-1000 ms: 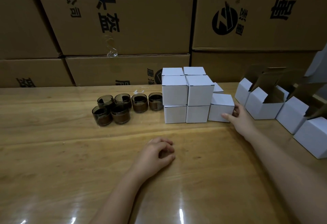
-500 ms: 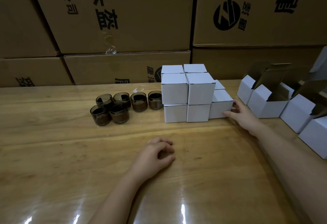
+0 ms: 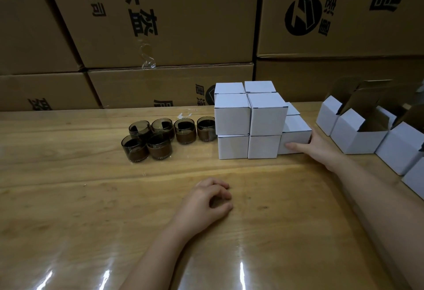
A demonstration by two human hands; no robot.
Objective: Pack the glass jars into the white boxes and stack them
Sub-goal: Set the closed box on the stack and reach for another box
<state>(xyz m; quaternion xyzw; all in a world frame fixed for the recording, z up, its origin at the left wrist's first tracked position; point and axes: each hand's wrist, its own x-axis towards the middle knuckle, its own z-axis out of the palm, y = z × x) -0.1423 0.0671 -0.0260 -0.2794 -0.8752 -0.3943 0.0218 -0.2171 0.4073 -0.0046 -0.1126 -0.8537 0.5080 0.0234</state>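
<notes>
My right grip (image 3: pixel 319 147) lies against the low white box (image 3: pixel 296 132). The thumb runs straight along its front face and the fingers sit on its right side, so it presses rather than clasps, as far as I can tell from this angle. That box is closed, plain white and cube-shaped, and it touches the right flank of the white stack (image 3: pixel 250 117), which is two boxes high with crisp dark edges.

My left grip (image 3: pixel 206 205) rests on the desk (image 3: pixel 80 198), loosely curled and holding nothing.

Six glass jars (image 3: pixel 160 138) cluster just left of the stack. They are smoky and squat, and brown in their lower halves. More white boxes stand with their flaps up (image 3: pixel 358 138) at the right.
</notes>
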